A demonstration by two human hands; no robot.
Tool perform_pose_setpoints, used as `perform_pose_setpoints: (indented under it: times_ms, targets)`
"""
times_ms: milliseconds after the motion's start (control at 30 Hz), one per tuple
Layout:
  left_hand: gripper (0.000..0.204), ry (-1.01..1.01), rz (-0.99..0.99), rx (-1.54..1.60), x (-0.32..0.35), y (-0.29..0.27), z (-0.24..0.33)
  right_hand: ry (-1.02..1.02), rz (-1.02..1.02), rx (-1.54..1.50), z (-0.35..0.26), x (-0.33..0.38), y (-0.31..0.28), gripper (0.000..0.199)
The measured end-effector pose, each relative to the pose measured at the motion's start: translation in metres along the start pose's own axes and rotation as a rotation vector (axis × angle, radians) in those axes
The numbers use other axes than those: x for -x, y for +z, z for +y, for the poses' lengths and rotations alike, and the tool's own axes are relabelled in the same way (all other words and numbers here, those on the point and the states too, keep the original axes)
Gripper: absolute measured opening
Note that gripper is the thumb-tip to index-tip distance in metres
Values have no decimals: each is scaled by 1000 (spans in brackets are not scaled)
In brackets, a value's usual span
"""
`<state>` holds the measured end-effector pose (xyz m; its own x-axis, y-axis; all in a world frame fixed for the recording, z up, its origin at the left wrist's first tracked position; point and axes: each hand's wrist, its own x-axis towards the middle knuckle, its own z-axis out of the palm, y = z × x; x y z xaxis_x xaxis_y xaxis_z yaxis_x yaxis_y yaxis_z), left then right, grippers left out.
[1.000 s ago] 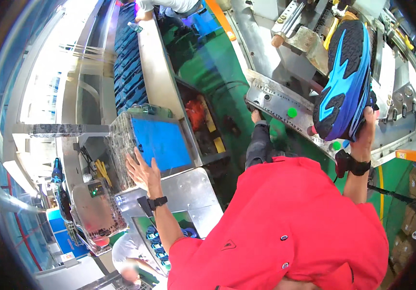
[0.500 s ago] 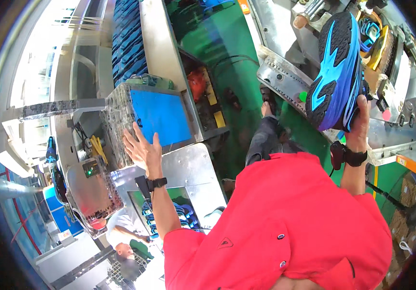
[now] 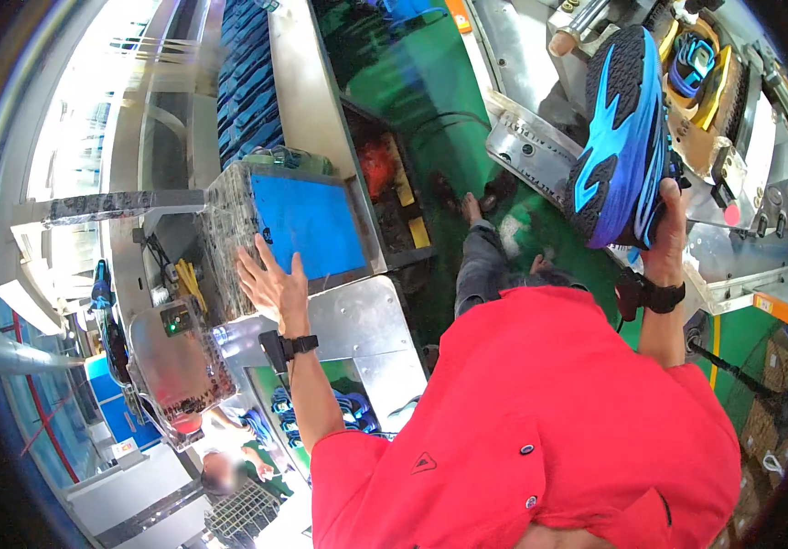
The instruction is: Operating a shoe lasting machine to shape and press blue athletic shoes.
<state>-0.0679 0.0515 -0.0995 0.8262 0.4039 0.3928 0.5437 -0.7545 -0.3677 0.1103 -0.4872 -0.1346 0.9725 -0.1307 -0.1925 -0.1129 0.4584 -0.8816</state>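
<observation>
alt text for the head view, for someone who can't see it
A person in a red shirt holds a blue and black shoe sole-outward in the right hand beside a metal machine, while the left hand, fingers spread, rests on a wire crate with a blue tray.

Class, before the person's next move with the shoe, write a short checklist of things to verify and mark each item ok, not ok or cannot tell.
1. Right hand grips the blue shoe: ok.
2. Shoe's sole faces the camera: ok.
3. Left hand open, flat by the blue tray: ok.
4. Left hand holds nothing: ok.
5. Press machine free to take the shoe: cannot tell.
6. Feet clear on the green floor: ok.
</observation>
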Motion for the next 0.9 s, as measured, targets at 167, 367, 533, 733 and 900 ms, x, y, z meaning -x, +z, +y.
perform_pose_setpoints:
  times_ms: [167,367,533,733,900]
  targets:
    - [85,2,15,-14,-1,0,1,23,-4,21,1,-2,5,64]
    - [83,7,49,3,0,0,1,5,-13,-11,-4,-1,4,60]
    - [83,-1,60,1,-1,2,0,10,-13,73,-4,0,2,51]
    - [82,15,87,13,0,6,-1,20,22,149,2,3,2,47]
    - [82,8,68,-16,0,6,-2,58,32,178,0,7,-5,58]
